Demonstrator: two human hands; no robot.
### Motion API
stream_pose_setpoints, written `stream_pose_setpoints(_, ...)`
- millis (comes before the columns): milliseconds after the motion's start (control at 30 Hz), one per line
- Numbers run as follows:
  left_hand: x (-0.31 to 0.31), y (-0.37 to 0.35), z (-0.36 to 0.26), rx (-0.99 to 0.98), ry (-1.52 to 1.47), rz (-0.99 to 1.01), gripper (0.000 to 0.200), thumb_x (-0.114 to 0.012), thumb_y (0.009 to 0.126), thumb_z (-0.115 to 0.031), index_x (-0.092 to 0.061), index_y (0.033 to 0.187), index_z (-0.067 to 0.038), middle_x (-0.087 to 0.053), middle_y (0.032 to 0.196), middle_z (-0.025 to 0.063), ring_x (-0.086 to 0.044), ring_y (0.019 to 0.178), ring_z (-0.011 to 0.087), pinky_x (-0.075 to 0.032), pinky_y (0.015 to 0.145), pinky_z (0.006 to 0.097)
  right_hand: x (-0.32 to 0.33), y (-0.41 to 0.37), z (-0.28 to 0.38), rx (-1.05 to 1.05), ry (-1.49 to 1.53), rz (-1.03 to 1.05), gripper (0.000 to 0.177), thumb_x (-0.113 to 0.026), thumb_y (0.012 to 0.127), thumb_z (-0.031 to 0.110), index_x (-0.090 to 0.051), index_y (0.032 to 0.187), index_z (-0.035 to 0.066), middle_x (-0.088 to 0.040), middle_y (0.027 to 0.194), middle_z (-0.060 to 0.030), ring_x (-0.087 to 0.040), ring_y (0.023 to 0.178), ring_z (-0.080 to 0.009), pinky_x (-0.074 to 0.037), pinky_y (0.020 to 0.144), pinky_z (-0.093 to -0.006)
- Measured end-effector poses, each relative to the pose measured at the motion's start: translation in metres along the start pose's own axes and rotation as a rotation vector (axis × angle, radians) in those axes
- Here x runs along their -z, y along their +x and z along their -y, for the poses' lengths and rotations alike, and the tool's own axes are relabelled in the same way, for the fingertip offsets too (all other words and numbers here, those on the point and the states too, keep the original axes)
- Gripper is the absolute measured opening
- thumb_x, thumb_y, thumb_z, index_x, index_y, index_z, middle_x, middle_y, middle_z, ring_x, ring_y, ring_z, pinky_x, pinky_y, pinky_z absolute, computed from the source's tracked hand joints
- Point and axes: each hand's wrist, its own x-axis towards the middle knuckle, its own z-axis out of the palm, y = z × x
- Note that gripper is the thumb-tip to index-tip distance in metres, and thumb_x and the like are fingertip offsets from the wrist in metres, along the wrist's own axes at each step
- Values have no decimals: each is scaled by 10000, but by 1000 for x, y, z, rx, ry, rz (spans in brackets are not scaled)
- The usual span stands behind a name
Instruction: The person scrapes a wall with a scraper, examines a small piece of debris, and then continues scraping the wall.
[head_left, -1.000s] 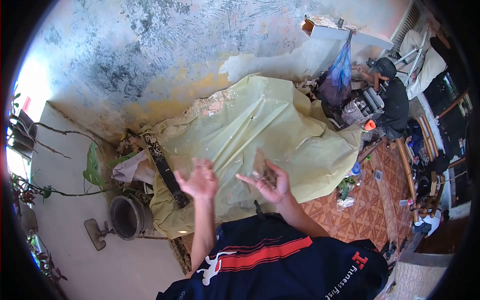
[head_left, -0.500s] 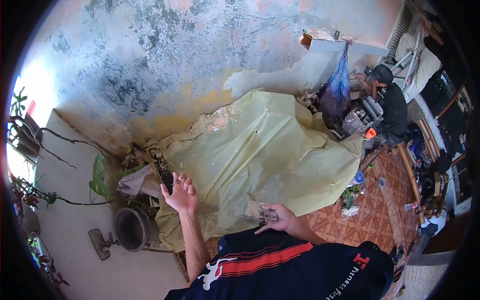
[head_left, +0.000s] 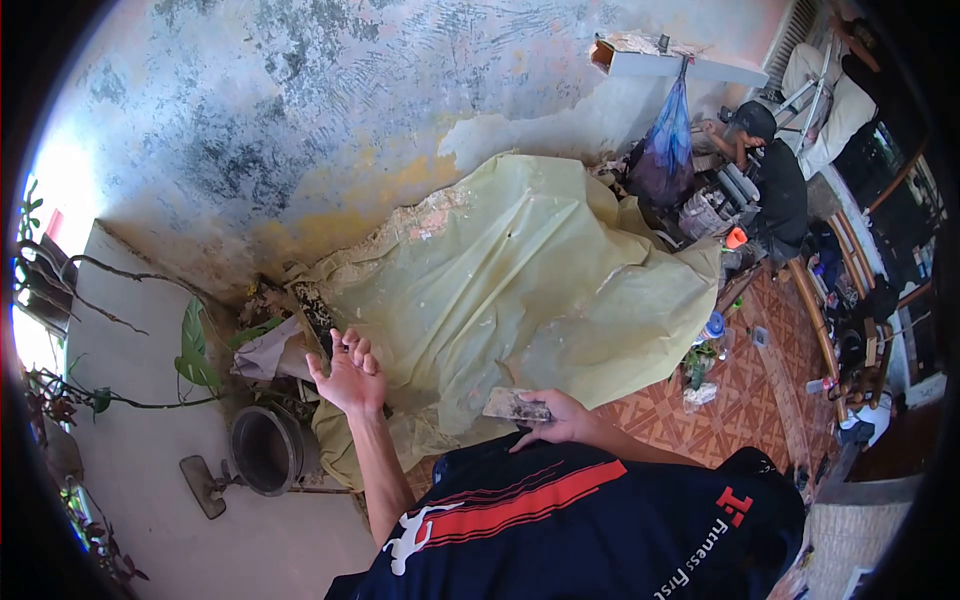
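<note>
My right hand (head_left: 560, 418) grips a flat, dirt-caked scraper blade (head_left: 515, 406) held level close to my dark shirt. My left hand (head_left: 347, 374) is raised palm up with fingers spread, holding nothing, over the left edge of a pale yellow plastic sheet (head_left: 520, 280) that drapes a bulky shape against the wall. A dark, crusted plank (head_left: 316, 315) lies just beyond my left hand. The wall (head_left: 300, 120) above is patchy, scraped grey and yellow plaster.
A round metal pot (head_left: 262, 448) and a small trowel-like tool (head_left: 203, 484) sit on the pale ledge at left, beside plant stems. At right a person in dark clothes (head_left: 775, 180) crouches by a blue bag (head_left: 665, 140) and clutter on an orange tiled floor (head_left: 740, 400).
My right hand dropped from chest height down to my waist with the scraper, turning it flat. My left hand drifted left toward the plank, still spread.
</note>
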Motion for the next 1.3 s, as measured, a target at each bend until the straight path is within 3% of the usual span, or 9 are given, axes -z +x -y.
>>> stream_pose_setpoints(267, 0, 0, -12, -13, 10, 7, 543, -425, 931, -532, -536, 1090, -25, -452, 910, 59, -294, 640, 152, -226, 473, 266, 13, 35, -15, 111, 42, -153, 405, -496, 925, 208, -483, 1308, 77, -574, 1238, -117, -507, 1186, -304, -285, 842, -831)
stream_pose_setpoints(600, 24, 13, 14, 66, 61, -100, 515, -420, 925, -539, -540, 1043, -52, -472, 869, 48, -297, 628, 148, -215, 471, 256, 14, 7, 4, 120, -52, 79, 407, -547, 919, 188, -493, 1292, 33, -618, 1192, -139, -586, 1128, -307, -385, 935, -709)
stream_pose_setpoints(833, 14, 102, 22, 20, 235, -42, 370, -406, 961, -461, -554, 982, -122, -485, 809, -5, -302, 594, 115, -221, 486, 250, -8, -51, 72, 476, 92, 184, 374, -541, 926, 143, -512, 1275, 12, -632, 1167, -164, -603, 1112, -330, -461, 965, -577)
stream_pose_setpoints(967, -35, 206, 19, -305, 595, -77, 239, -485, 957, -398, -544, 941, -167, -484, 851, -58, -364, 634, 97, -285, 529, 235, -1, -63, 140, 956, -163, -204, 265, -619, 872, 61, -604, 1125, -17, -679, 1012, -124, -670, 904, -235, -540, 813, -381)
stream_pose_setpoints(1033, -62, 270, 15, -477, 758, -51, 233, -525, 948, -375, -552, 990, -148, -533, 899, -33, -406, 643, 89, -327, 569, 235, -21, -75, 172, 1221, -276, -267, 165, -672, 832, 21, -666, 991, -24, -696, 898, -86, -678, 762, -162, -540, 690, -275)
stream_pose_setpoints(1100, -87, 354, 3, -723, 1096, 37, 337, -546, 937, -382, -548, 1114, -95, -556, 1027, 45, -501, 788, 154, -405, 727, 287, -27, -87, 212, 1377, -658, -410, 101, -684, 821, 17, -678, 914, -22, -696, 861, -80, -662, 747, -135, -524, 670, -269)
stream_pose_setpoints(1167, -119, 430, -10, -1360, 1813, 65, 563, -539, 931, -432, -422, 1326, -48, -491, 1239, 134, -475, 1113, 293, -361, 957, 402, -44, -95, 256, 1529, -1046, -506, 59, -688, 811, 14, -684, 861, -17, -696, 839, -81, -649, 724, -119, -510, 644, -264)
stream_pose_setpoints(1233, -162, 477, -5, -1639, 2052, 73, 713, -542, 917, -463, -299, 1436, -38, -329, 1457, 180, -279, 1350, 375, -224, 1095, 487, -74, -97, 302, 1673, -1443, -553, 35, -685, 804, 10, -684, 832, -10, -696, 832, -89, -639, 691, -114, -496, 614, -259)
stream_pose_setpoints(1300, -171, 543, -16, -1662, 2233, 97, 744, -435, 947, -528, -201, 1502, -90, -161, 1558, 176, -124, 1432, 387, -156, 1148, 489, -105, -81, 354, 1777, -1764, -492, 75, -693, 740, 2, -688, 811, 27, -680, 805, -77, -645, 639, -167, -502, 578, -272)
